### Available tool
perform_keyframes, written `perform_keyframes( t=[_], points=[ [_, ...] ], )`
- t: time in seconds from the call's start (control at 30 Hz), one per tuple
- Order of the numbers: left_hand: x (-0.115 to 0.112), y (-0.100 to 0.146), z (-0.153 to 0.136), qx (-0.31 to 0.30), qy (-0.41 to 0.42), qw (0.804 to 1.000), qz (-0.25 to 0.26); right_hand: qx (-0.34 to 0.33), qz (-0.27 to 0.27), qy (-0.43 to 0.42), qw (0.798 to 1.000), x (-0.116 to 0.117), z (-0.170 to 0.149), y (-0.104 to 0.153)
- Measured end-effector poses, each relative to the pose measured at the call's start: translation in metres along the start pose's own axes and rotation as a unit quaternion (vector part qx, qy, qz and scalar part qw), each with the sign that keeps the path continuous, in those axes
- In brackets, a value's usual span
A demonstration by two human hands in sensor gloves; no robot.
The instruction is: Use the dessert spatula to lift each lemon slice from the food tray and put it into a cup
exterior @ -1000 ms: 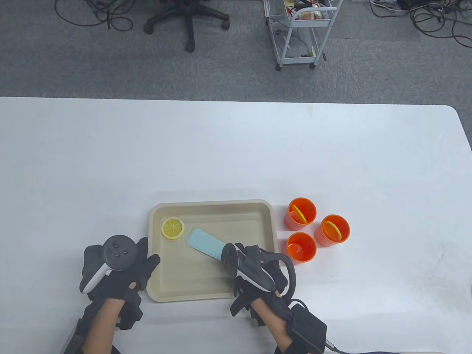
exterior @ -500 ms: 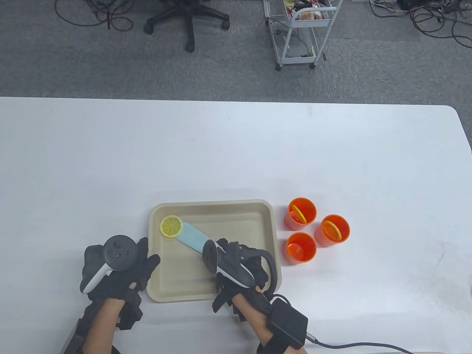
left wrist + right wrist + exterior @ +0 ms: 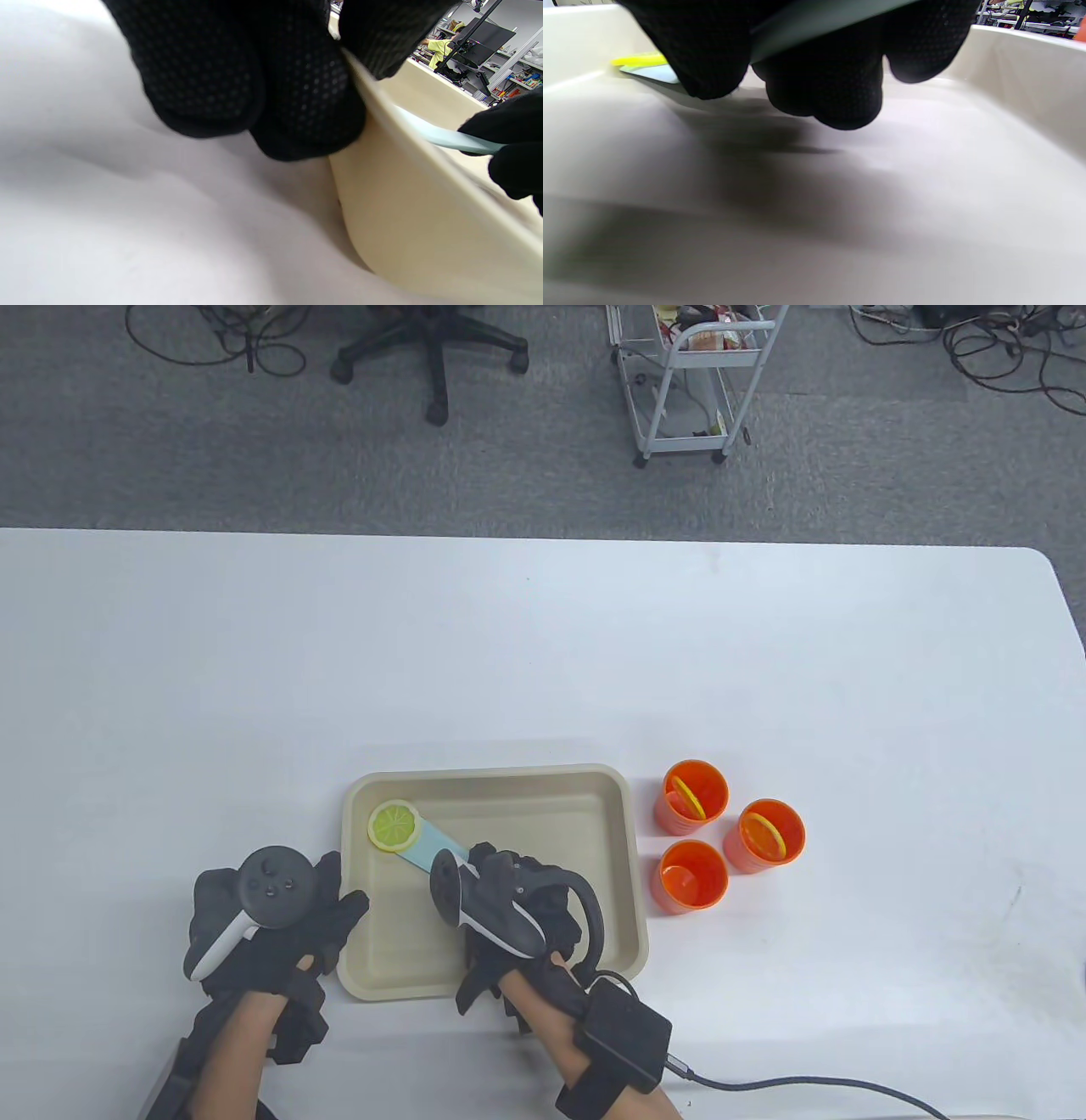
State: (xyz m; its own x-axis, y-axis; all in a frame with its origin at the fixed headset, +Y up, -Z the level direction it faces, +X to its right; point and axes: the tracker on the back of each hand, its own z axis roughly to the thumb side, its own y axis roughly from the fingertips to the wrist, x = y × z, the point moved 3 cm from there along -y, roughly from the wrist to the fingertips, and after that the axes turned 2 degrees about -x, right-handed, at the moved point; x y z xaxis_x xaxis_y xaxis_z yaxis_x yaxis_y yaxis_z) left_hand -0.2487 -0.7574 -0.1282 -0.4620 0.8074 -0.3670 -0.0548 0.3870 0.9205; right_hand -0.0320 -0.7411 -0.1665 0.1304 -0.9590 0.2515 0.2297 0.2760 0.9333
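My left hand [image 3: 271, 925] sat on the bench [image 3: 543, 661] right at the food tray's [image 3: 624, 848] left rim, and in the left wrist view the gloved fingertips [image 3: 297, 106] pressed against that beige wall, thumb over the lip, bracing the tray rather than wrapping it. Fingers there looked fairly straight to me, nothing held in them.

Inside the tray, in its far-left corner, lay the one lemon slice [image 3: 394, 826], flat, and the pale blue blade of the dessert spatula [image 3: 428, 846] was tucked under its near-right edge, the slice overlapping the blade tip. The right wrist view showed the same: a yellow rim [image 3: 638, 59] sitting on top of the blue blade, low against the tray floor.

My right hand [image 3: 509, 908] hovered over the tray's middle, fingers curled tight round the spatula handle, the blade angled up and left from it toward the slice. The wrist pack trailed off the tray's near edge with its cable running right across the bench.

Right of the tray stood three orange cups, close together and upright. The far cup [image 3: 692, 792] held a yellow slice on edge, the rightmost cup [image 3: 765, 835] held another, and the near cup [image 3: 692, 875], just beside the tray's right rim, showed only orange inside.
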Motion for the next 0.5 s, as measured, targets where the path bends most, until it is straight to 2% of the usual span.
perform_keyframes(
  t=[0.2, 0.5],
  points=[
    [0.000, 0.000, 0.000, 0.000, 0.001, 1.000, 0.000, -0.012, -0.015, -0.022, 1.000, -0.006, -0.008, 0.011],
    [0.000, 0.000, -0.001, 0.001, 0.003, 1.000, 0.000, -0.027, -0.063, -0.072, 0.995, -0.030, -0.035, 0.043]
  ],
)
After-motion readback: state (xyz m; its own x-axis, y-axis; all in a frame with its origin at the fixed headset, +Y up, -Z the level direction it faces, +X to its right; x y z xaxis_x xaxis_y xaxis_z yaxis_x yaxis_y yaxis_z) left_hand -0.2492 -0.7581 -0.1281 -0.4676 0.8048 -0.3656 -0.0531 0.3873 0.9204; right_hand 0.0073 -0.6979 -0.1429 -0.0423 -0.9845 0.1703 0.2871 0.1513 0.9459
